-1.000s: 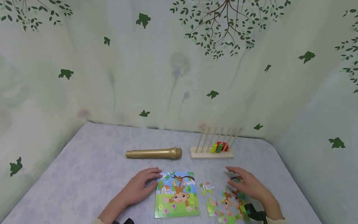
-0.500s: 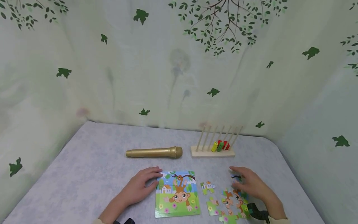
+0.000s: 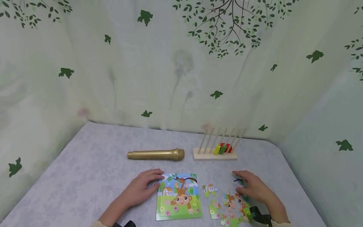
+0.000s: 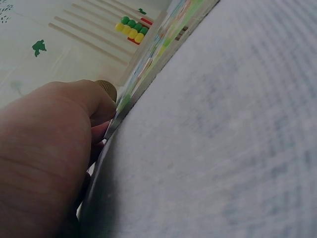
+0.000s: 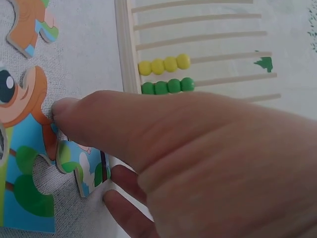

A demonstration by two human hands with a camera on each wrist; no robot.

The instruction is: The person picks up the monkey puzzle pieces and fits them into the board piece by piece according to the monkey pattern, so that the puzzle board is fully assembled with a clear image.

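My left hand rests at the left edge of a square jigsaw puzzle with a hanging monkey on it, fingers relaxed and fingertips at its upper left corner. In the left wrist view the thumb lies along the edge of the puzzle's board. To the right, my right hand lies beside loose puzzle pieces, its fingers loosely bent. A blue piece sits between the thumb and fingers in the right wrist view, flat on the cloth. A small house piece lies nearer the puzzle.
Behind the puzzle lies a gold microphone on its side. A wooden counting rack with upright rods and yellow, green and red beads stands at the back right. The patterned wall rises behind the table's back edge.
My right hand has shifted slightly right and its thumb has drawn back a little from the pieces, showing more of the blue piece. The left hand stays put.
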